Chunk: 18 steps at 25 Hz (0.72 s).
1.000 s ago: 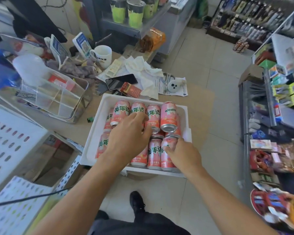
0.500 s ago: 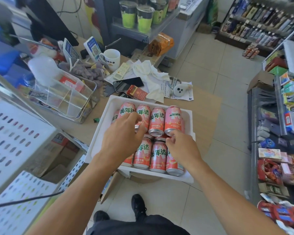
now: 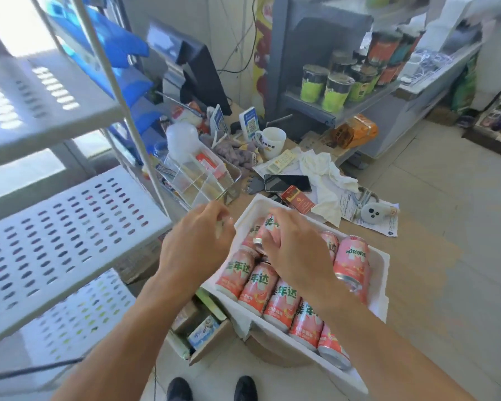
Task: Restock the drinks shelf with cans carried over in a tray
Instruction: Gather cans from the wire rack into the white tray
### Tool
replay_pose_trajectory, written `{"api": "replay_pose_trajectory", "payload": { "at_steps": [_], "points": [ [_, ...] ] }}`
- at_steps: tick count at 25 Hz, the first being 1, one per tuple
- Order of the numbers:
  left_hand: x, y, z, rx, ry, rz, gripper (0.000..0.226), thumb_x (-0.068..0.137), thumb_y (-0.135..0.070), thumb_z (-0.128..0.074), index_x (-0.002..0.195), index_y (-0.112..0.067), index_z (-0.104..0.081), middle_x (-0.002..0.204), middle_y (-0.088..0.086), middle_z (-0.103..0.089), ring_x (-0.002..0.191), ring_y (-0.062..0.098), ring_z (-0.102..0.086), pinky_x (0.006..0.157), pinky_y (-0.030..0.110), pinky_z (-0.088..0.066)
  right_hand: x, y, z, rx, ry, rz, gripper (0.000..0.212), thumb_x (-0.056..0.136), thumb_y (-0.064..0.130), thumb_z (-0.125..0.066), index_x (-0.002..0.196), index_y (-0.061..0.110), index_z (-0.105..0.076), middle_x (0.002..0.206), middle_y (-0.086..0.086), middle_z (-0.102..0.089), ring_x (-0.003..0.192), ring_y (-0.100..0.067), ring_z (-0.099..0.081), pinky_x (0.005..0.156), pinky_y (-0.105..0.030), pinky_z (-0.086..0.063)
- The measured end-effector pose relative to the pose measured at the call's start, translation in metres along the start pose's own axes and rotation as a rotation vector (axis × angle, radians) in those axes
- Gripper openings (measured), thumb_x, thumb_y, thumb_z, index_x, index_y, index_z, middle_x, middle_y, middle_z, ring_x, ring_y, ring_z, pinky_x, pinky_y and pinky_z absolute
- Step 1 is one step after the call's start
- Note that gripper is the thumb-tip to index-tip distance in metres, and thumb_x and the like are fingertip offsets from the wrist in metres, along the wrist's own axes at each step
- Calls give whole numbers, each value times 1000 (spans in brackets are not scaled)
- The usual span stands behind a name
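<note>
Meanwhile, through the head camera, the only view I am working from, I am watching a restock getting under way at a cluttered shop tabletop (image 3: pixel 434 256). A white foam tray (image 3: pixel 383 270) is sitting at the tabletop's near edge, overhanging it slightly, and is packed with pink cans (image 3: pixel 284 302) lying on their sides in rows, each touching the next. The right hand (image 3: pixel 297 250) is reaching over the far row with its fingers curling around the upper can (image 3: pixel 268 227), whose silver end is showing just beside the knuckles. The left hand (image 3: pixel 195 247) is hovering beside the tray's left rim with fingers curled; something pale seems to be glinting inside them, but motion blur is keeping me from telling whether it is holding a can. To the left, the perforated white shelf (image 3: pixel 70 227) is standing close by, its tiers showing no cans from this angle.

I am judging these cans to be full, so they are likely weighing solidly for their size, with stiff but dentable walls and a smooth painted skin that could be slipping in a loose hold. Wrapping the fingers around the middle of the body, rather than pinching a rim, looks the safer hold. Lying down, the neighbours may be rolling once one is lifted out, and the foam tray looks light and easy to nudge off the edge.
</note>
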<state>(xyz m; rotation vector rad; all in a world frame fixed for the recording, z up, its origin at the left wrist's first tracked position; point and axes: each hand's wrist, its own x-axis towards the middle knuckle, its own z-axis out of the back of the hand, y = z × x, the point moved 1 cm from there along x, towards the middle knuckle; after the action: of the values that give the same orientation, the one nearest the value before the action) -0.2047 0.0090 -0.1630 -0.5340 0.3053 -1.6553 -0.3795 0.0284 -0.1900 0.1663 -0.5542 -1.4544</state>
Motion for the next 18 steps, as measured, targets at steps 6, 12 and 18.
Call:
{"api": "replay_pose_trajectory", "payload": {
  "at_steps": [6,12,18],
  "points": [
    [-17,45,62,88,-232,220,25,96,-39,-47,115,-27,-59,114,-7,-64,98,15,-60,83,38,-51,47,73,-11,56,13,323,40,95,33,-57,132,16,-55,117,-3,-63,108,-22,-60,82,-33,-52],
    [-46,93,128,126,-467,398,24,95,-38,-50,113,-26,-59,109,-7,-64,99,17,-61,80,37,-50,80,161,-18,173,-16,566,42,94,37,-60,130,17,-53,113,-4,-65,104,-23,-62,80,-38,-55],
    [-81,140,197,147,-625,556,22,94,-38,-50,110,-28,-61,108,-9,-64,97,17,-60,78,35,-48,92,261,-31,300,20,721,43,93,37,-58,132,18,-51,115,-1,-63,105,-22,-61,73,-36,-52]
  ]
}}
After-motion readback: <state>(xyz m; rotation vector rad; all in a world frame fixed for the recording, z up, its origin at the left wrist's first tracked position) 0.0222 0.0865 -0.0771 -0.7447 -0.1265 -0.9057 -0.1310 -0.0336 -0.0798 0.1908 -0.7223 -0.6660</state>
